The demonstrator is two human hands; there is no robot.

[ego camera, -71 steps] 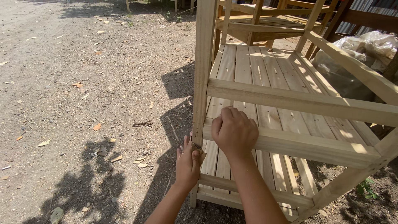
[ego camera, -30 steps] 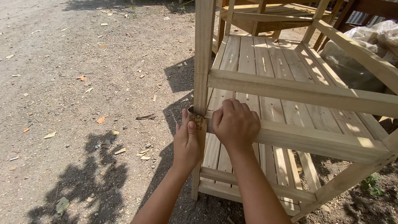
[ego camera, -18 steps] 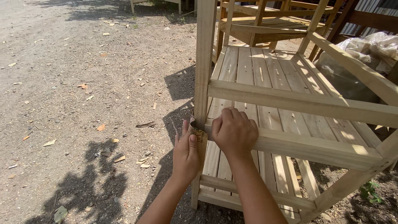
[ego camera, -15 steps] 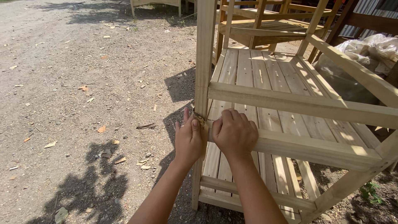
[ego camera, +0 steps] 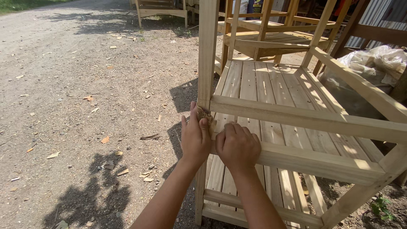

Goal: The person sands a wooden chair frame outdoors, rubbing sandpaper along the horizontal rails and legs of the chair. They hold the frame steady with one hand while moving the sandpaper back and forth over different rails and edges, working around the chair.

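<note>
We see the left hand (ego camera: 195, 138) pressed flat against the upright post (ego camera: 207, 51) of a pale wooden rack (ego camera: 305, 121), its fingers pinching a small brown scrap, perhaps sandpaper (ego camera: 204, 114), at the joint. The right hand (ego camera: 238, 146) sits curled into a loose fist on the lower rail (ego camera: 313, 160); whether it grips anything we cannot tell. Slatted shelves (ego camera: 263, 85) lie behind the rails. Beyond stand more wooden frames (ego camera: 271, 38), a plastic-wrapped bundle (ego camera: 373, 63) on the right, and gravel ground (ego camera: 85, 85) strewn with wood chips on the left
</note>
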